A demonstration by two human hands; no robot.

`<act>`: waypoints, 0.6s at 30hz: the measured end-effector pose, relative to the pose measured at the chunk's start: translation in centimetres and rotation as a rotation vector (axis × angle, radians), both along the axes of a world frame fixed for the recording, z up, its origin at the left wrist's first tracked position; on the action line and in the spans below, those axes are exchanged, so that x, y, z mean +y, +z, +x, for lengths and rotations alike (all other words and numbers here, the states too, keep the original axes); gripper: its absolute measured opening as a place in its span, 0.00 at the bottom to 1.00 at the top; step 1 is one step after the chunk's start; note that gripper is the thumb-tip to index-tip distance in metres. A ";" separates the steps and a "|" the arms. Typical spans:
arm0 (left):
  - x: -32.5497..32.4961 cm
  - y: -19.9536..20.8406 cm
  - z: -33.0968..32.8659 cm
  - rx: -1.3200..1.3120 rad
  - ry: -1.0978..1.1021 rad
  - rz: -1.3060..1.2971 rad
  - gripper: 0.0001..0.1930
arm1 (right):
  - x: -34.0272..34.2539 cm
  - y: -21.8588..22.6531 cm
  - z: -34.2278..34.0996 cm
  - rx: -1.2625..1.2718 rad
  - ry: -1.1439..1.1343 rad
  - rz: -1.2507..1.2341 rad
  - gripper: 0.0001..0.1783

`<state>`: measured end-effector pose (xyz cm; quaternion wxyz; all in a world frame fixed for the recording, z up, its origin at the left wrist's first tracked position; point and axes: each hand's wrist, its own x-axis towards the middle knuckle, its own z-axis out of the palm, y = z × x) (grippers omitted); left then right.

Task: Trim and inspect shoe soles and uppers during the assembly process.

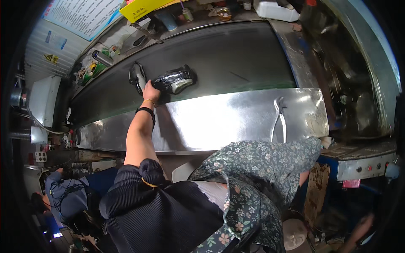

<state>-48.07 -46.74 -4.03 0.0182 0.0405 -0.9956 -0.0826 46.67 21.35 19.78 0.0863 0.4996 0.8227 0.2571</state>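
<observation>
My left hand [151, 92] reaches out over a dark conveyor belt [232, 55]. Its fingers are closed at the near end of a glossy black shoe [175, 80] that lies on its side, toe to the right. Close by on the left, almost touching the hand, is a second shiny black shoe [137, 77]. A dark band and a thin bracelet circle my left wrist. My right hand does not show; floral cloth [257, 168] covers much of that side. Nearer to me, a pair of metal pliers [279, 116] rests on the steel ledge [219, 120].
A steel bottle [102, 58] and clutter line the belt's far left edge. Behind the belt are a yellow box [145, 9], a can [187, 14] and a white jug [276, 10]. A control box [363, 168] stands at right. Another person [69, 192] is at lower left.
</observation>
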 end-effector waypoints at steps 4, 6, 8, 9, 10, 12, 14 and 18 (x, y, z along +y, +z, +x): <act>-1.0 2.6 -0.2 -0.159 -0.122 0.031 0.31 | -13.5 -13.6 -10.2 0.371 -0.042 -0.269 0.20; 0.2 2.7 1.3 -0.176 -0.190 0.066 0.34 | -21.1 -21.1 -14.2 0.438 -0.091 -0.390 0.21; 2.2 1.7 2.8 -0.268 -0.286 0.370 0.36 | -26.1 -26.9 -17.2 0.495 -0.184 -0.511 0.22; 3.5 1.0 3.3 -0.198 -0.306 0.477 0.34 | -27.0 -29.0 -18.2 0.697 -0.314 -0.629 0.23; 4.7 0.6 3.6 -0.207 -0.310 0.579 0.32 | -27.2 -30.2 -18.7 0.926 -0.456 -0.719 0.25; 6.9 0.7 3.6 -0.210 -0.260 0.573 0.31 | -25.6 -30.4 -19.9 0.776 -0.115 -0.685 0.19; 9.4 2.0 3.7 -0.279 -0.196 0.636 0.26 | -22.9 -28.1 -22.0 0.899 -0.020 -0.589 0.19; 15.5 5.9 9.5 -1.046 -0.141 1.541 0.15 | -19.2 -18.9 -30.8 1.024 0.025 -0.667 0.19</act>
